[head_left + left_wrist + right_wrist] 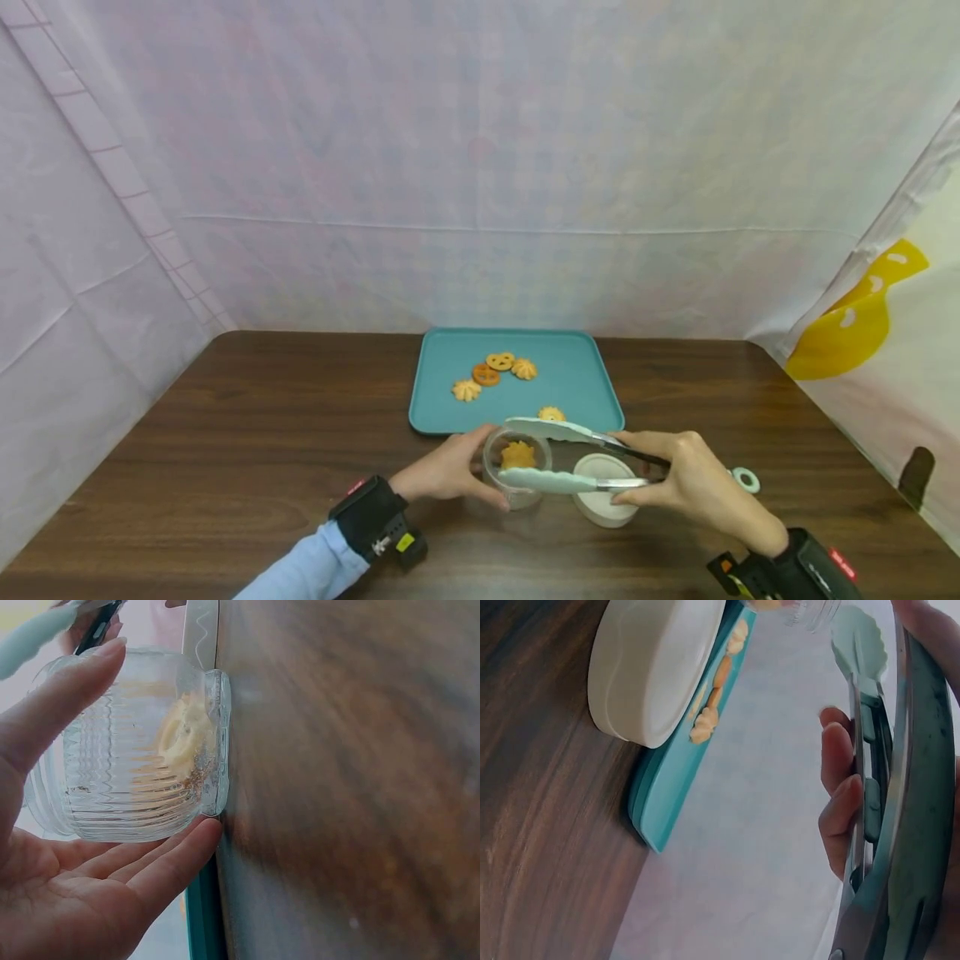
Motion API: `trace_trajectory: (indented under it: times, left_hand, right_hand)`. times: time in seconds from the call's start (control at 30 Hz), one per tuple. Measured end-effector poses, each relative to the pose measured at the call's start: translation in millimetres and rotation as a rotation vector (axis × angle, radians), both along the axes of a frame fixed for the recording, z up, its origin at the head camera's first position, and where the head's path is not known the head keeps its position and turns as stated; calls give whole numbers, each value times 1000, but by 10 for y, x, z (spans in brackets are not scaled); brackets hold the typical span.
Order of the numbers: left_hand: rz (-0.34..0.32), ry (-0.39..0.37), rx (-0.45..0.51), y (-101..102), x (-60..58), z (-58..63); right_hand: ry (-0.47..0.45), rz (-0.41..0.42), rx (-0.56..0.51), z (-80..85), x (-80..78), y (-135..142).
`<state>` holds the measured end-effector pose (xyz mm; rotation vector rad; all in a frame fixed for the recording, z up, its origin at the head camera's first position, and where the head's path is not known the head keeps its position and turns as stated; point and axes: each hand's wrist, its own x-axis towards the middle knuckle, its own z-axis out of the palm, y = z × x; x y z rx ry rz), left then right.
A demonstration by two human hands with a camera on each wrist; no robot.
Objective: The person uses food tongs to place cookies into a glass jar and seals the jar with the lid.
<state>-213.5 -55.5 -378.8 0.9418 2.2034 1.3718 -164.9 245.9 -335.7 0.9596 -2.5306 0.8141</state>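
Observation:
On the table stands a clear ribbed glass jar (112,772) with a golden cookie (517,455) inside it. My left hand (450,468) holds the jar from the left, thumb on the near side and fingers on the far side. My right hand (701,483) grips a pair of tongs (551,482) with mint-green tips. The tongs are spread, their tips above the jar's mouth and on either side of it; nothing is between them. Behind the jar lies a blue-green tray (442,354) with several cookies (524,368) and pretzel-shaped biscuits (486,374).
A round white lid or tub (606,500) sits on the table just right of the jar, under the tongs. One cookie (551,413) lies near the tray's front edge, partly behind the tongs. Pale cloth (480,167) hangs behind the brown table (300,408).

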Motion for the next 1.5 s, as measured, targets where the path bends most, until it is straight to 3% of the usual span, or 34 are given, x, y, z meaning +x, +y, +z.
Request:
trace_trajectory:
  times: [0.33,0.57,0.7,1.17,1.5]
  left_hand:
    - [2,17,0,4,3,3]
    - [6,-2,5,0,3,11]
    - [11,-5,-3,0,3,10]
    - [23,-4,0,10,8,1]
    - [20,-12,1,6,5,5]
  right_hand:
    - [59,-137,-18,61,-90,80]
    - [15,-366,133,73,-172,163]
    - [-29,-436,217,40,-232,183]
    - [-116,-413,281,-84,-383,209]
    - [-49,-387,284,-102,-438,178]
